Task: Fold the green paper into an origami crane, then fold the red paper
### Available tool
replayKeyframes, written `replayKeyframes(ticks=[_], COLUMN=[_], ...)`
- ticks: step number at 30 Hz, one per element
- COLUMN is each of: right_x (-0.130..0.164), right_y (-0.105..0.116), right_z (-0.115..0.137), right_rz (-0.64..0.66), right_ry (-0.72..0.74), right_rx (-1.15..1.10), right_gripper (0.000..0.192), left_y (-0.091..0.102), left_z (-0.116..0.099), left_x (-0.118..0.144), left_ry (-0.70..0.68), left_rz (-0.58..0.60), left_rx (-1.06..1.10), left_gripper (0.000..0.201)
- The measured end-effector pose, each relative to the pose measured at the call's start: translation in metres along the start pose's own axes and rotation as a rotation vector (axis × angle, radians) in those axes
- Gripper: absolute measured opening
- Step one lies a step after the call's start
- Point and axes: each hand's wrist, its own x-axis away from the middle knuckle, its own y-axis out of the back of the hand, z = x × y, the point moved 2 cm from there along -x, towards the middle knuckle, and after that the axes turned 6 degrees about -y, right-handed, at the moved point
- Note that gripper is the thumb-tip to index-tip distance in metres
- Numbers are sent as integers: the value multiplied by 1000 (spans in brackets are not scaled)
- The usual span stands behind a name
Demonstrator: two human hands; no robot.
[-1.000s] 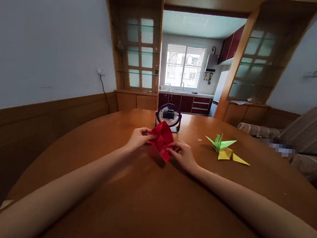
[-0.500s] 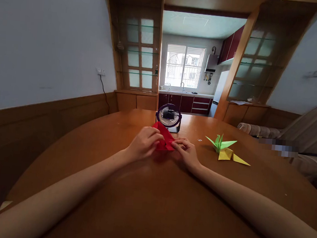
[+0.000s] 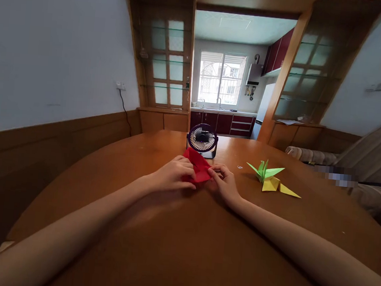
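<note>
Head view. Your left hand (image 3: pixel 173 174) and right hand (image 3: pixel 224 181) meet over the red paper (image 3: pixel 197 168), which lies low on the wooden table (image 3: pixel 181 249), near its middle, just in front of the small fan (image 3: pixel 203 139).

Left hand: palm down, fingers curled over the paper's left part, pressing it toward the tabletop; thumb runs along the near edge. Fingers clenched on the sheet, not released.

Right hand: thumb and forefinger pinch the paper's right corner; remaining fingers tucked in, knuckles up.

Change vs. 1.0 s ago: the sheet was then raised off the table and opened out, a broad crumpled diamond held by fingertips at either side. By 0.5 s ago it had dropped and flattened, w/ the left hand moved on top. Now it is flatter again, a narrow wedge w/ its point aimed at the fan base; left hand sits a little lower and further left; right-hand pinch about unchanged. Camera tipped slightly, so the room rides a bit higher in frame.

Unchanged: green paper crane (image 3: pixel 263 170) and yellow folded piece (image 3: pixel 278 186), touching each other, to the right of your right hand and well apart from it. Sofa (image 3: pixel 369 163) at far right; kitchen window (image 3: pixel 220 78) beyond the table.
</note>
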Motion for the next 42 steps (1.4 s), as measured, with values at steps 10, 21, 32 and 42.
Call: replayKeyframes(ticks=[10, 21, 32, 42], right_x=[10, 24, 17, 30], right_y=[-1, -7, -8, -14], right_z=[16, 25, 22, 25], right_rz=[-36, 213, 208, 403], right_ry=[218, 429, 180, 588], right_rx=[242, 343, 406, 1043], right_gripper=[17, 8, 15, 43], left_y=[20, -9, -22, -26], left_z=[7, 34, 21, 30], left_x=[7, 44, 43, 40], left_ry=[138, 749, 636, 859], left_rz=[-11, 62, -704, -929], left_rx=[-135, 134, 355, 818], left_gripper=[42, 27, 21, 29])
